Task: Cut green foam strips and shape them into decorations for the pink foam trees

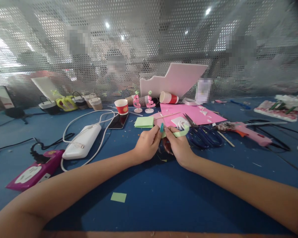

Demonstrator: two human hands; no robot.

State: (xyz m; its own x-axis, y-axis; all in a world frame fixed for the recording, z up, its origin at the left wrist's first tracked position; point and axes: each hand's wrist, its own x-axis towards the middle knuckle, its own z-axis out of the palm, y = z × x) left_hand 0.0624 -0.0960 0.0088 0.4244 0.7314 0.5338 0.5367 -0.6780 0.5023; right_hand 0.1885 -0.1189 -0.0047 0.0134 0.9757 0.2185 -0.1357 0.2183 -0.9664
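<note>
Both hands meet over the middle of the blue table. My left hand [148, 144] is closed, its thumb and fingers pinching one end of a light green paper strip [182, 133]. My right hand [180, 145] pinches the same strip close by, and the rest curls out past its knuckles. Behind my left hand lies a stack of green paper [144, 122]. Blue-handled scissors [203, 136] rest just beyond my right hand. Below the hands is a brownish round thing, mostly hidden. A small green paper piece [118, 197] lies nearer to me.
Pink sheet [196, 114] and white foam board [171, 79] are at the back. A pink glue gun [253, 134] lies right. On the left are a phone [118, 121], white power bank [83, 141] with cable, and purple power strip [37, 170]. Two pink spiral ornaments [137, 103] stand behind.
</note>
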